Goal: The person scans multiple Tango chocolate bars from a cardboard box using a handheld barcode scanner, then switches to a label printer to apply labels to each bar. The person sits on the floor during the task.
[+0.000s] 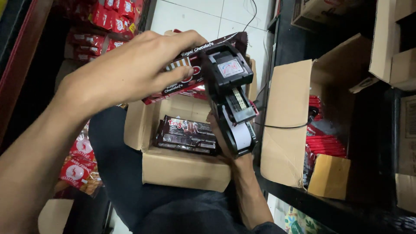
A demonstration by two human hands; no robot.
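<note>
My left hand (130, 69) holds a dark brown and red snack packet (193, 69) above an open cardboard box (184, 169) that rests on my lap. My right hand (221, 134) grips a black price-label gun (229, 95) with a white label roll, its head pressed against the held packet. Inside the box lies another dark brown packet (186, 134) of the same kind. Most of my right hand is hidden behind the gun.
A second open cardboard box (288, 125) with red packets (325, 143) stands on the dark shelf at right. Red snack packs (104, 21) fill the shelves at upper left, more red bags (80, 164) lie at lower left. White floor tiles (199, 15) lie ahead. More cartons (394, 43) sit upper right.
</note>
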